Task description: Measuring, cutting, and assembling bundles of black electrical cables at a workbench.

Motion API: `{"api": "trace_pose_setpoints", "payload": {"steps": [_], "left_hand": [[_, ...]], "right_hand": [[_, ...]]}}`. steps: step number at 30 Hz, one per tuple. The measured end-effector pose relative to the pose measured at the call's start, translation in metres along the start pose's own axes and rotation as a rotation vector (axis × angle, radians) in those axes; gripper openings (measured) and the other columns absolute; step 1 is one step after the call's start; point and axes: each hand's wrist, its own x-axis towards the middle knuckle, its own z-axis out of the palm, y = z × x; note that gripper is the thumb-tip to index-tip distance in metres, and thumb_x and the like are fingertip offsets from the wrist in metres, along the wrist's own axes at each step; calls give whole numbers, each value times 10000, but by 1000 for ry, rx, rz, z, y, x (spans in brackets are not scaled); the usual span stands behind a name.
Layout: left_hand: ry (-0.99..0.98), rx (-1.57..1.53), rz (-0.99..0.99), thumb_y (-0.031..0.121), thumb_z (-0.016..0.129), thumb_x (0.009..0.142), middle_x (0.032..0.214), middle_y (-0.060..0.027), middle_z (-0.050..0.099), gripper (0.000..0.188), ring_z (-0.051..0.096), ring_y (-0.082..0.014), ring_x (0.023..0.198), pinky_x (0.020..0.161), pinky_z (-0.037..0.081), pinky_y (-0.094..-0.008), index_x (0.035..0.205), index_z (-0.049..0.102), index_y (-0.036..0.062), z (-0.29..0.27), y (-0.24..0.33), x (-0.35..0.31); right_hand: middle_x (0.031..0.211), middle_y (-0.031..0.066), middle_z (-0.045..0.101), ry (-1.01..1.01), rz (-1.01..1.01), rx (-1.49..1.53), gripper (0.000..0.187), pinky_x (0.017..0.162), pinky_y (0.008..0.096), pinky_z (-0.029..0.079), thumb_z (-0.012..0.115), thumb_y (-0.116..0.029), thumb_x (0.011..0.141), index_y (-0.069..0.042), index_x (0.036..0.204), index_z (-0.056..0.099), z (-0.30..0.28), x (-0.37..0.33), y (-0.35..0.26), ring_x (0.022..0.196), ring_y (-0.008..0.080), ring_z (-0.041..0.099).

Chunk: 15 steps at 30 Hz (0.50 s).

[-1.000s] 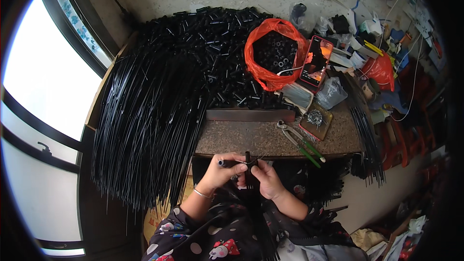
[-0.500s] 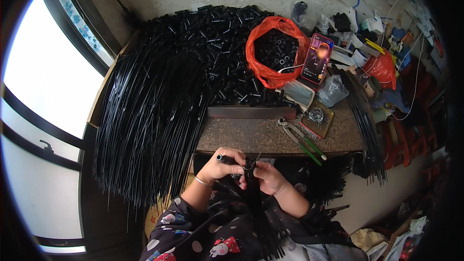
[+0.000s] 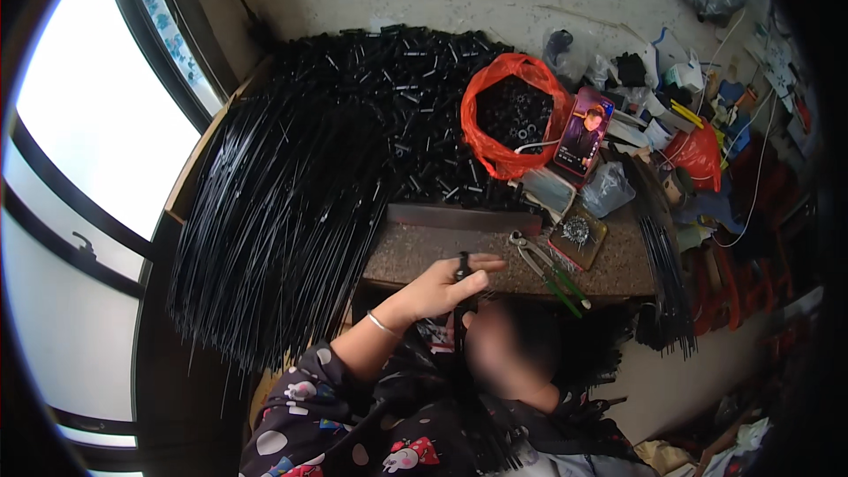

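My left hand (image 3: 439,290), with a silver bangle at the wrist, is over the table's front edge. A short black tube (image 3: 464,265) sticks up between its thumb and fingers, while some fingertips point to the right. Close below on the right is my right hand (image 3: 505,352), blurred so that its fingers cannot be made out. Dark strips (image 3: 490,442) hang down between my arms over my patterned clothing. Green-handled end-cutting pincers (image 3: 552,278) lie on the table just right of my left hand.
Long thin black rods (image 3: 265,238) overhang the table's left side. Behind are heaped black tubes (image 3: 406,88), a red plastic bag (image 3: 473,128) of small black parts and a propped phone (image 3: 585,132). A small tray (image 3: 594,247) holds metal pins. Clutter fills the right side.
My left hand has moved up and right and turned, its tube now upright. My right hand has shifted down, away from the left. The view has shifted slightly.
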Motion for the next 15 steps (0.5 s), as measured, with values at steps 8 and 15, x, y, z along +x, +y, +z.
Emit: {"api": "trace_pose_setpoints", "payload": {"steps": [8, 15], "left_hand": [[121, -111, -204, 96, 691, 773, 992, -80, 617, 397, 571, -134, 942, 841, 455, -275, 1117, 536, -27, -19, 11, -15], [126, -157, -41, 62, 625, 820, 986, -83, 620, 323, 579, -141, 932, 834, 460, -278, 1117, 534, -26, -23, 11, -24]], "right_hand": [[828, 57, 607, -3, -39, -3, 134, 658, 256, 488, 562, -177, 887, -56, 880, 505, 1, 3, -3, 733, 122, 579], [820, 58, 606, -14, 45, 14, 136, 642, 258, 479, 565, -175, 884, -63, 854, 494, 5, 4, -4, 718, 121, 574]]}}
